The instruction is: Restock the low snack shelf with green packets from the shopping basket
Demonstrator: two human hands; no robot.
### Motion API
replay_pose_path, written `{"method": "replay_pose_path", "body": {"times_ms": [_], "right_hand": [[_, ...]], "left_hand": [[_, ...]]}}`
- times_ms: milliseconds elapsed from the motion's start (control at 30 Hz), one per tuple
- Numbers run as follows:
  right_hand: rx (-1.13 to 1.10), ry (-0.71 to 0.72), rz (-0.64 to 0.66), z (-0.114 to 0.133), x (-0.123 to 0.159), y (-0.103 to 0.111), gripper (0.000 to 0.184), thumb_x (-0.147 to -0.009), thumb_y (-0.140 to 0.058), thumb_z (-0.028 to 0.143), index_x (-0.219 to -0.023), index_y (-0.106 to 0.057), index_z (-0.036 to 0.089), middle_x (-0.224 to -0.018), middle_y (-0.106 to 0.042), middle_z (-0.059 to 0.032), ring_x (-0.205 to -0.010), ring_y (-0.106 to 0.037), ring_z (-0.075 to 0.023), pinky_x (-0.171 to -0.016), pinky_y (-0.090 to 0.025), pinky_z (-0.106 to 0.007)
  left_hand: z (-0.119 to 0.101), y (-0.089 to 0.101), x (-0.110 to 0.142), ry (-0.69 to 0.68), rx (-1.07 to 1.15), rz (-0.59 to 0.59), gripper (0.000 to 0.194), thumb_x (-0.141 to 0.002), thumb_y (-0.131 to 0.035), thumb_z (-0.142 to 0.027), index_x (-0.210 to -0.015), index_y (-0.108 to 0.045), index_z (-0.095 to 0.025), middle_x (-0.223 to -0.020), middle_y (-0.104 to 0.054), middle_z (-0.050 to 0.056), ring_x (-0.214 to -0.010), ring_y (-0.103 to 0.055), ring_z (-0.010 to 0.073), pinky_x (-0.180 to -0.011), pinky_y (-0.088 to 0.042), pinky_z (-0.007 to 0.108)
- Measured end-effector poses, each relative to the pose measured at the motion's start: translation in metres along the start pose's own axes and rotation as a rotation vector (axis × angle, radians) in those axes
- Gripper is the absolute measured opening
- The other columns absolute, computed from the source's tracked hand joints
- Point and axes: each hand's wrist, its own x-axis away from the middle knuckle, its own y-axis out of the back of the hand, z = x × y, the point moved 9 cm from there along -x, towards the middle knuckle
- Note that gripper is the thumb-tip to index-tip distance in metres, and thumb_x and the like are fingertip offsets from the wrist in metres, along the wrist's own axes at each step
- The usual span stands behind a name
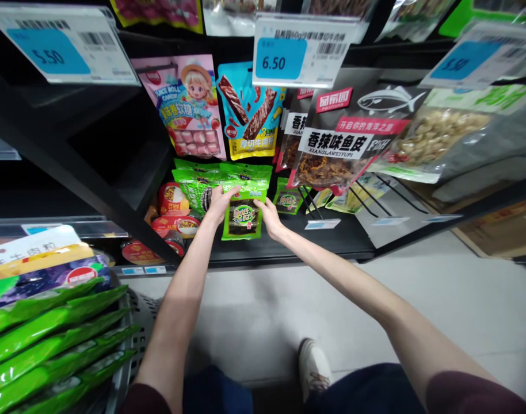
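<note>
Both my hands are on a green snack bag (241,221) with a dark window, at the lower shelf. My left hand (220,204) grips its upper left side, the thumb lying across the front. At its right edge, my right hand (270,219) closes on the bag with thumb and fingers. Behind and to the left hangs another green bag (194,187) showing a dark cookie. A smaller green bag (288,198) is right of my right hand, apart from it.
A grey basket (136,322) at lower left holds several green bags (56,345). Pink candy (198,115), blue jerky (250,121) and black fish-skin bags (340,149) hang above. Metal hooks (366,198) stick out at right. Red tubs (174,224) sit at left. Price tags (300,52) overhang.
</note>
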Motion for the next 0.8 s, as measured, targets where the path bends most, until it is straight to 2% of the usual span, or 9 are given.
{"method": "replay_pose_path", "body": {"times_ms": [100, 167, 467, 800], "right_hand": [[-0.118, 0.083, -0.044, 0.019, -0.005, 0.003, 0.036, -0.078, -0.074, 0.043, -0.106, -0.068, 0.02, -0.118, -0.072, -0.0038, -0.115, -0.064, -0.0233, -0.107, -0.045, -0.04], [-0.156, 0.103, -0.061, 0.026, -0.009, 0.006, 0.034, -0.075, -0.077, 0.042, -0.099, -0.069, 0.02, -0.113, -0.073, -0.0037, -0.11, -0.066, -0.0231, -0.105, -0.047, -0.039], [-0.148, 0.175, -0.053, 0.035, -0.004, 0.01, 0.034, -0.069, -0.084, 0.041, -0.092, -0.074, 0.019, -0.102, -0.076, -0.0037, -0.098, -0.07, -0.0227, -0.098, -0.052, -0.04], [-0.12, 0.197, -0.046, 0.034, -0.004, 0.007, 0.036, -0.069, -0.083, 0.047, -0.093, -0.074, 0.021, -0.104, -0.075, -0.0035, -0.101, -0.069, -0.0233, -0.098, -0.052, -0.041]], "left_hand": [[-0.001, -0.014, 0.003, -0.017, -0.016, 0.119, 0.027, -0.067, -0.079, -0.038, -0.077, -0.068, -0.016, -0.079, -0.071, 0.003, -0.077, -0.066, 0.0195, -0.079, -0.051, 0.032], [-0.001, -0.021, 0.004, -0.019, -0.002, 0.156, 0.027, -0.068, -0.078, -0.037, -0.081, -0.069, -0.016, -0.082, -0.072, 0.004, -0.079, -0.067, 0.0195, -0.082, -0.051, 0.033], [-0.01, -0.03, 0.01, -0.049, -0.008, 0.184, 0.038, -0.068, -0.08, -0.049, -0.084, -0.073, -0.015, -0.089, -0.074, 0.006, -0.084, -0.068, 0.021, -0.084, -0.051, 0.032], [-0.012, -0.028, 0.01, -0.054, -0.02, 0.173, 0.037, -0.059, -0.087, -0.039, -0.083, -0.074, -0.014, -0.084, -0.073, 0.006, -0.074, -0.066, 0.0182, -0.075, -0.051, 0.031]]}}
